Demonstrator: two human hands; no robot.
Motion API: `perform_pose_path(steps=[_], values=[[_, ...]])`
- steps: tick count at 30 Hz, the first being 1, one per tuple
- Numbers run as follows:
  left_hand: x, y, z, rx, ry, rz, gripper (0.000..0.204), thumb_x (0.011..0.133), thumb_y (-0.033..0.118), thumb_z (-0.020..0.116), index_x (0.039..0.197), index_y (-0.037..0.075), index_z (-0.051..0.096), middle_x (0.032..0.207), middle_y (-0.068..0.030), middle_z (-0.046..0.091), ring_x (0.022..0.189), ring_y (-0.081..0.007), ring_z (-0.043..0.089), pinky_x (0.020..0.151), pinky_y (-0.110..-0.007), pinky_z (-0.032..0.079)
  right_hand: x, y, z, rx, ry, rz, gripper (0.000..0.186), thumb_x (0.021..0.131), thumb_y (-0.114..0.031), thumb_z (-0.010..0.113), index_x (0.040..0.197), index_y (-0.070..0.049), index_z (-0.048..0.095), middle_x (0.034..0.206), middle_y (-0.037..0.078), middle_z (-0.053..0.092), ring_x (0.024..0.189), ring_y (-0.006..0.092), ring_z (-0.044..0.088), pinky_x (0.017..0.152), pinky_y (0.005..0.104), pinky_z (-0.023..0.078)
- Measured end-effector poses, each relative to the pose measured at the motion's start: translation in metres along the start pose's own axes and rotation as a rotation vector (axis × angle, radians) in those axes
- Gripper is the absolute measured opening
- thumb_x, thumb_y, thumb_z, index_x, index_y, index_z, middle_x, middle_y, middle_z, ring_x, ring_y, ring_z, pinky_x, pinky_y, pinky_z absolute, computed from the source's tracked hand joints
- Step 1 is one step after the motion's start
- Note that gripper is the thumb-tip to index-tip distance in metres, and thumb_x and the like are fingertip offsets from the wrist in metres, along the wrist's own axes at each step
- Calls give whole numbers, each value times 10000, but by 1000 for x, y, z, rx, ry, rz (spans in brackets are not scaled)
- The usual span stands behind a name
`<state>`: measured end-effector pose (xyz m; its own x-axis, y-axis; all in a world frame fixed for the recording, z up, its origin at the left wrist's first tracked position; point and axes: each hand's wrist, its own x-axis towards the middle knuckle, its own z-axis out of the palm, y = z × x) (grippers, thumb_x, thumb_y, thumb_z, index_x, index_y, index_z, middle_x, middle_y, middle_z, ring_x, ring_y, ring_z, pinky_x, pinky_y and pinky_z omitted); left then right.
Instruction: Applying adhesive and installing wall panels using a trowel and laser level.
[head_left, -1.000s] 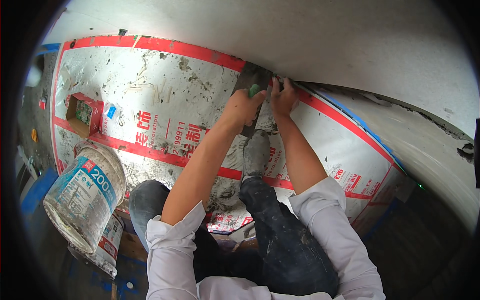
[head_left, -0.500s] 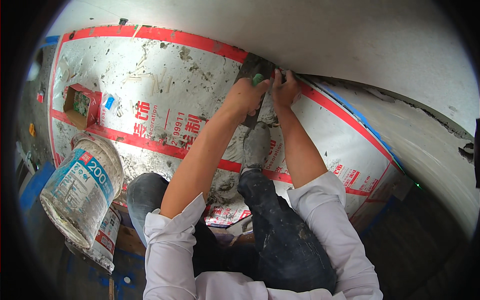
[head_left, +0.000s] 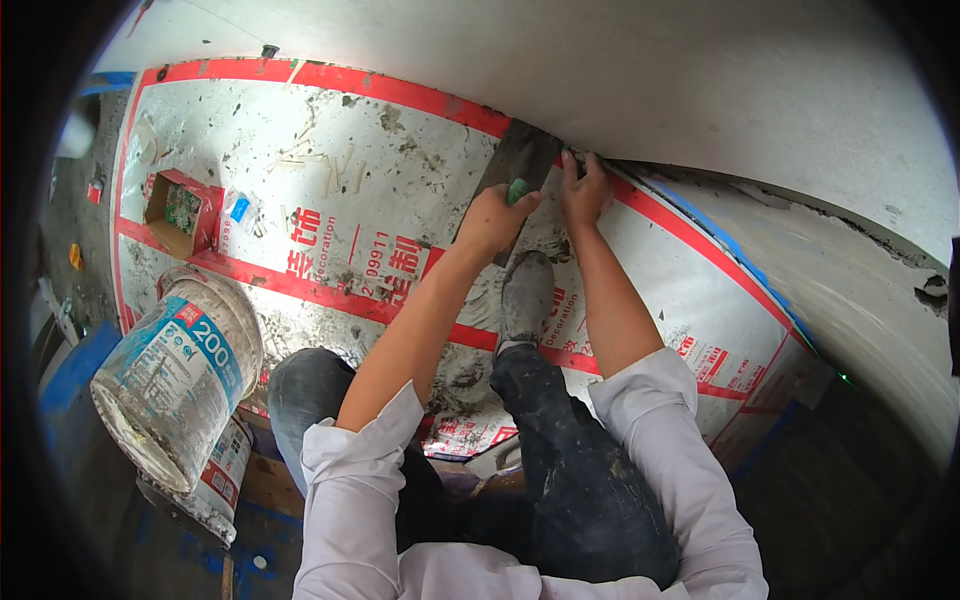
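Note:
My left hand (head_left: 487,222) is closed round the green handle (head_left: 517,190) of a flat trowel. Its wide, dark grey blade (head_left: 529,152) lies low over the floor sheet, with its far end against the foot of the pale wall panel (head_left: 640,80). Just right of the blade, my right hand (head_left: 586,193) reaches to the panel's lower edge. Its fingers are curled, thumb and forefinger pointing at the edge; anything between them is hidden or too small to name. My grey, dusty shoe (head_left: 527,295) stands on the sheet just behind the trowel.
White protective sheeting (head_left: 400,180) with red bands covers the floor, spotted with mortar. At left stand an open red box (head_left: 207,222) of small pieces and a mortar-smeared bucket (head_left: 170,385). Thin pale sticks (head_left: 345,172) lie scattered. A broken-edged gap (head_left: 850,240) runs along the right wall.
The whole view has shifted slightly right and down. My right hand has drawn a little away from the trowel and my left hand, which keeps its grip on the handle.

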<state>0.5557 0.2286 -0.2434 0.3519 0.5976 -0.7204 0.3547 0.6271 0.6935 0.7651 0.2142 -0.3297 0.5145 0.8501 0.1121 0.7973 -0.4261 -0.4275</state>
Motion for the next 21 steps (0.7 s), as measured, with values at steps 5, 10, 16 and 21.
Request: perform_pose_path(steps=[5, 10, 16, 21], values=[[6, -47, -12, 244, 194, 207, 535, 1041, 494, 734, 1017, -35, 660, 794, -199, 716, 733, -344, 742, 699, -477, 570, -14, -17, 1, 82, -56, -50, 383, 1039, -442, 730, 1130, -69, 725, 1027, 243, 771, 963, 499, 731, 790, 567, 552], [-5, -41, 5, 389, 285, 193, 528, 1059, 517, 691, 1055, -7, 632, 955, -337, 734, 1001, -566, 694, 838, -601, 545, -23, -3, -8, 143, -23, -131, 384, 1039, -389, 748, 1042, -9, 690, 953, 274, 727, 927, 517, 701, 790, 555, 542], [-10, -39, -47, 577, 225, 255, 510, 1064, 513, 676, 1090, 4, 639, 965, -331, 739, 1026, -551, 703, 868, -614, 549, -32, -7, -21, 209, 17, -152, 365, 1042, -340, 749, 986, 10, 657, 932, 262, 693, 917, 513, 669, 797, 550, 521], [-53, -68, -49, 652, 222, 169, 553, 1019, 552, 727, 1142, 17, 666, 1016, -308, 758, 1029, -511, 730, 867, -597, 570, -73, -29, -44, 261, -38, -52, 391, 1048, -342, 740, 949, 23, 643, 918, 270, 679, 896, 504, 662, 813, 536, 514]])
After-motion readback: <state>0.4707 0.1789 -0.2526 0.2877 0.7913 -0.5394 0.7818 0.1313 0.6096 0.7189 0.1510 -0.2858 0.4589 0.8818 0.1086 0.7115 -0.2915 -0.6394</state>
